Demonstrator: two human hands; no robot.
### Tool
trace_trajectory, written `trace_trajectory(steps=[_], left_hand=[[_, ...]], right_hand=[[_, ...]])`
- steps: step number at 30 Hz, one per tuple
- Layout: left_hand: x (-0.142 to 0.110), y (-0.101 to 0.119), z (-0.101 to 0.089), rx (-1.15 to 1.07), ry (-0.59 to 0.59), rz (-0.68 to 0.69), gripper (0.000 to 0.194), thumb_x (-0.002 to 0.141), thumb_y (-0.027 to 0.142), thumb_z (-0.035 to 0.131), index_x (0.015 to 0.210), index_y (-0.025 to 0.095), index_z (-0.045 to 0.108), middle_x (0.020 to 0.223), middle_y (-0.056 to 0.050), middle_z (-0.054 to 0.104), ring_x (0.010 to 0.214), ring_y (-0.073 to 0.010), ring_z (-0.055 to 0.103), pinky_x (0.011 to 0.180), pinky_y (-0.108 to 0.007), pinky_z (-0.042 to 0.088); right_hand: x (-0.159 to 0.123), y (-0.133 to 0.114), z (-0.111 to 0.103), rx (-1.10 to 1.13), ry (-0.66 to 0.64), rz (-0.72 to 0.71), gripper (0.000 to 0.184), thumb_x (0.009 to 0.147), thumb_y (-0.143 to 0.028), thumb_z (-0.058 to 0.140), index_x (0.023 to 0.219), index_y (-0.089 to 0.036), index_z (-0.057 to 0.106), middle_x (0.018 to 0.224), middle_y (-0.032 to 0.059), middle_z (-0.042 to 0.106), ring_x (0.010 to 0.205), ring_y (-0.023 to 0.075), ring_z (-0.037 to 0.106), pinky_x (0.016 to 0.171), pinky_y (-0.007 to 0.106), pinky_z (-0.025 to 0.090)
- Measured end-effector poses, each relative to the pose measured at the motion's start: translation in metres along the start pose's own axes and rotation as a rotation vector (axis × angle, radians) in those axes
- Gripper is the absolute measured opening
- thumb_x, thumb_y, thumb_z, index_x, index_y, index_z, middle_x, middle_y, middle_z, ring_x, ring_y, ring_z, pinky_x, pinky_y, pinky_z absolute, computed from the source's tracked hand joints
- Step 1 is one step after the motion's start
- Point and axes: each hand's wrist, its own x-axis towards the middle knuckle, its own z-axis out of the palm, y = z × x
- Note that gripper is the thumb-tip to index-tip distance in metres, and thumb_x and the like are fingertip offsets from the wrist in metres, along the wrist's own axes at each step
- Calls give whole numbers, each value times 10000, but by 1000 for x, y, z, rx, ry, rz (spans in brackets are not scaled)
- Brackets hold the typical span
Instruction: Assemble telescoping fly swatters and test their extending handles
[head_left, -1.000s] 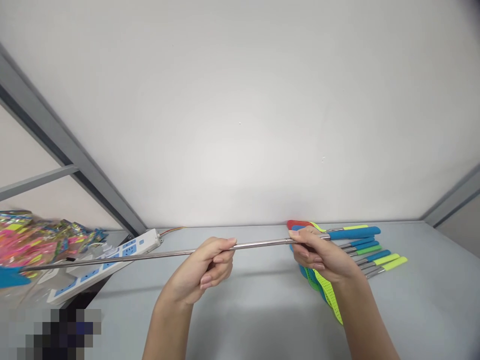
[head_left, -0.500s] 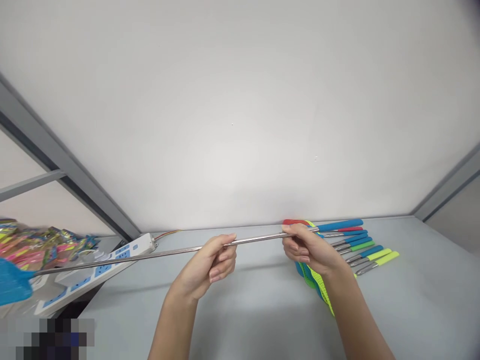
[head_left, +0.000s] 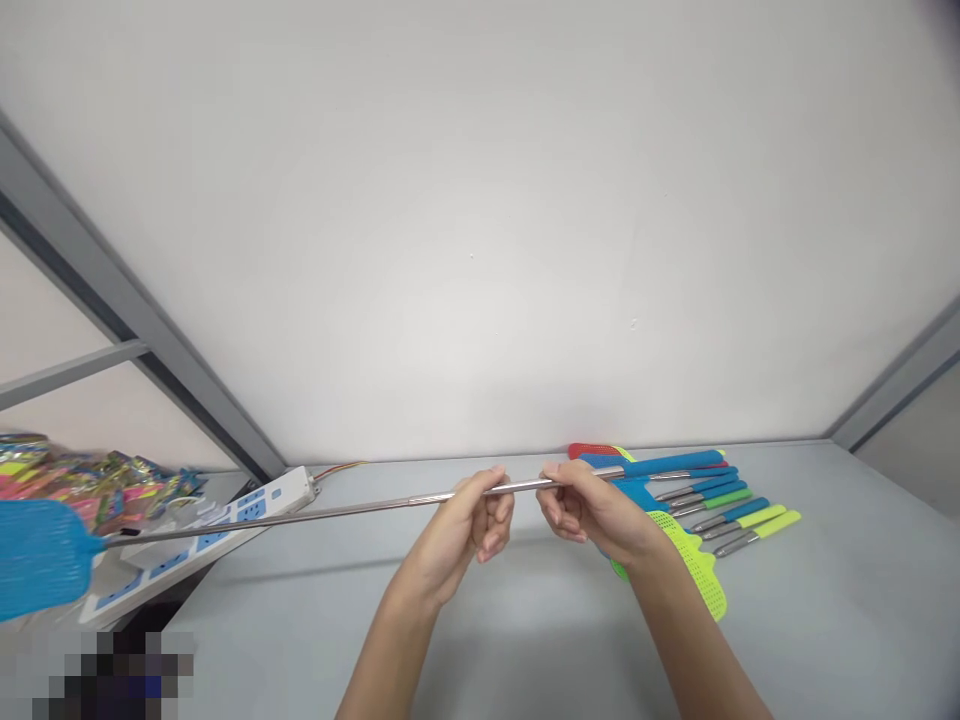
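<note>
Steel shaft [head_left: 330, 512] of one blue fly swatter [head_left: 37, 557] is pinched by left hand [head_left: 461, 530] and right hand [head_left: 592, 510].

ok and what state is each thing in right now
blue swatter, head out to the left
metal shaft, extended, held in both hands
left hand, curled around the shaft
right hand, curled around the shaft
other swatters, lying in a pile, handles fanned out
power strip, lying sockets up
packets, heaped
</note>
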Motion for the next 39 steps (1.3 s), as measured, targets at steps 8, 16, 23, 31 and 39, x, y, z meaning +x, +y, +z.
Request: trace_trajectory(steps=[8, 16, 23, 31, 39], left_hand=[[8, -11, 3, 22, 17, 71, 380, 815, 345, 333, 487, 157, 363, 333, 56, 314, 343, -51, 243, 420, -217, 201], [11, -9, 2, 29, 6, 5, 402, 796, 383, 366, 460, 162, 359, 295, 53, 345, 270, -46, 231, 352, -209, 158], [13, -4, 2, 2, 6, -65, 367, 780, 374, 395, 479, 169, 346, 295, 61, 324, 284, -50, 244, 383, -217, 183], [15, 2, 3, -27, 29, -133, 362, 779, 354, 402, 475, 174, 322, 276, 89, 240, 265, -38, 210, 429, -224, 236], [10, 5, -1, -66, 24, -124, 338, 773, 354, 422, 502, 173, 332, 301, 103, 185, 286, -31, 146, 429, -214, 231]], right_hand=[[8, 7, 13, 63, -50, 13, 406, 819, -315, 336, 522, -117, 531, 391, -32, 391, 343, 53, 312, 372, 202, 225], [8, 10, 12, 59, -59, 9, 443, 818, -383, 344, 508, -119, 521, 418, -28, 415, 340, 51, 346, 363, 198, 230], [8, 10, 8, 7, 130, -29, 369, 778, -299, 409, 446, -141, 437, 346, -60, 308, 323, 43, 257, 338, 194, 194], [10, 9, 14, 147, 310, -25, 330, 707, -224, 452, 441, -174, 263, 387, -92, 212, 310, 17, 143, 315, 187, 102], [-1, 2, -12, 199, 398, -103, 354, 695, -208, 493, 425, -175, 265, 355, -92, 203, 289, 15, 136, 305, 188, 83]])
